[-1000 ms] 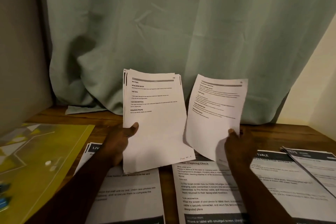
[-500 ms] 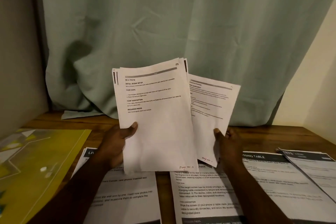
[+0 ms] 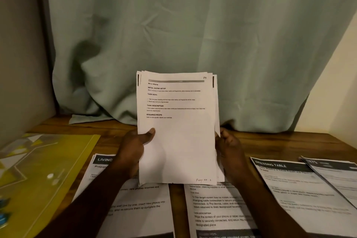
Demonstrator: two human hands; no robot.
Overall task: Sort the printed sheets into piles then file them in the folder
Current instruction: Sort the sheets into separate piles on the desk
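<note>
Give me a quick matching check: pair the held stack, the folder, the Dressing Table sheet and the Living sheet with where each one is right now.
Things:
1 held stack
2 folder
3 Dressing Table sheet
4 Living sheet

Places:
A flat, partly hidden by the left arm
B far left of the table
C flat, right of the right hand
D upright, gripped by the left hand and the right hand

Pairs: 1-D, 2-B, 3-C, 4-A
</note>
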